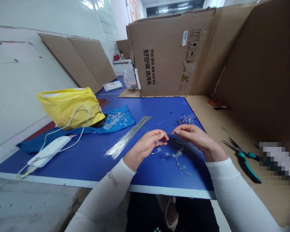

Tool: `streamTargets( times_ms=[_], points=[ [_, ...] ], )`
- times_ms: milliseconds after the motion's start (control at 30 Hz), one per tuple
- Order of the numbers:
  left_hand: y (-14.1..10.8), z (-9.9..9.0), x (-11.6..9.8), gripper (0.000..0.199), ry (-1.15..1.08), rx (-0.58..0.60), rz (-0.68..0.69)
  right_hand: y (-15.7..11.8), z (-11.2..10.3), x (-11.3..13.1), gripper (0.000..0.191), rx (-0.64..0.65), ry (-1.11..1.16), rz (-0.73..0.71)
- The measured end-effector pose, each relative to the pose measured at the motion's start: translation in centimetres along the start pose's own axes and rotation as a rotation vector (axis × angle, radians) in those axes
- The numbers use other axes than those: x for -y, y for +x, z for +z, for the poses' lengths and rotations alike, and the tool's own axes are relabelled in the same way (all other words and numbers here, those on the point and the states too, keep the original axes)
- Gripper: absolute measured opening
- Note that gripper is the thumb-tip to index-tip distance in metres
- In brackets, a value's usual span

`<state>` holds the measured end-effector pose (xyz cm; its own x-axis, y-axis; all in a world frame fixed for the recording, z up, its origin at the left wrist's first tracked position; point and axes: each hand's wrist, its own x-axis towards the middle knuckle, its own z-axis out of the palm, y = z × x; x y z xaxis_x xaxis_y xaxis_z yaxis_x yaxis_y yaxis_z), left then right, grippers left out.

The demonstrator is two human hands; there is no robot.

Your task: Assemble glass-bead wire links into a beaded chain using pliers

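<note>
My left hand (154, 141) pinches a thin wire strung with clear round beads, its fingers closed. Across a small gap, my right hand (190, 135) has thumb and forefinger pressed together on a clear bead (173, 133) by the same wire. The beaded wire (167, 154) hangs in a loose loop below both hands, with several beads along it and a free end curling right. A bundle of straight wires (129, 138) lies left of my left hand. More wires (189, 147) lie under my right hand, and a small heap of beaded wire pieces (185, 119) sits just beyond it.
Loose clear beads (115, 120) lie on a blue cloth (128, 116) beside a yellow bag (72, 108). A white power strip (49, 151) with its cord is at left. Green-handled pliers (246, 164) rest on cardboard at right. A tall cardboard box (169, 74) stands behind.
</note>
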<state>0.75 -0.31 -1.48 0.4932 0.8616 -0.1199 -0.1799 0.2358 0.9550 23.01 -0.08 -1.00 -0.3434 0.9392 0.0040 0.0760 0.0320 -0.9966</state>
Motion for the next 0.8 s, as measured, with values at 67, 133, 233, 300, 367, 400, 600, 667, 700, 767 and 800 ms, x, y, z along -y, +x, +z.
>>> streamTargets(
  times_ms=[67,133,233,300,367,400,600,667,700,767,800],
  points=[
    [0.0,0.0,0.1,0.016,-0.04,0.014,-0.009,0.1,-0.1,-0.2,0.022,-0.015,0.029,-0.026],
    [0.0,0.0,0.2,0.016,-0.047,0.027,-0.006,0.2,-0.3,-0.3,0.022,-0.027,0.077,-0.067],
    [0.0,0.1,0.2,0.018,-0.034,0.031,0.011,0.4,-0.4,-0.2,0.03,-0.064,0.189,-0.096],
    [0.0,0.2,0.2,0.019,-0.029,0.035,0.022,0.5,-0.4,0.0,0.03,-0.108,0.268,-0.094],
    [0.0,0.2,0.2,0.02,-0.031,0.05,0.029,0.6,-0.3,0.2,0.028,-0.167,0.328,-0.102],
    [0.0,0.2,0.3,0.02,-0.031,0.062,0.03,0.6,-0.2,0.3,0.027,-0.197,0.346,-0.111],
    [-0.1,0.6,0.5,0.022,-0.033,0.117,0.006,0.6,0.7,0.4,0.024,-0.229,0.412,-0.108],
    [-0.1,0.8,0.5,0.023,-0.035,0.115,-0.005,0.7,1.1,0.3,0.023,-0.224,0.429,-0.091],
    [-0.1,0.8,0.6,0.023,-0.034,0.113,-0.008,0.7,1.2,0.3,0.023,-0.223,0.431,-0.083],
    [0.0,0.9,0.7,0.023,-0.033,0.109,-0.007,0.7,1.5,0.3,0.023,-0.217,0.423,-0.071],
    [0.0,0.8,0.7,0.023,-0.034,0.108,-0.006,0.7,1.6,0.3,0.023,-0.211,0.417,-0.064]
  ],
)
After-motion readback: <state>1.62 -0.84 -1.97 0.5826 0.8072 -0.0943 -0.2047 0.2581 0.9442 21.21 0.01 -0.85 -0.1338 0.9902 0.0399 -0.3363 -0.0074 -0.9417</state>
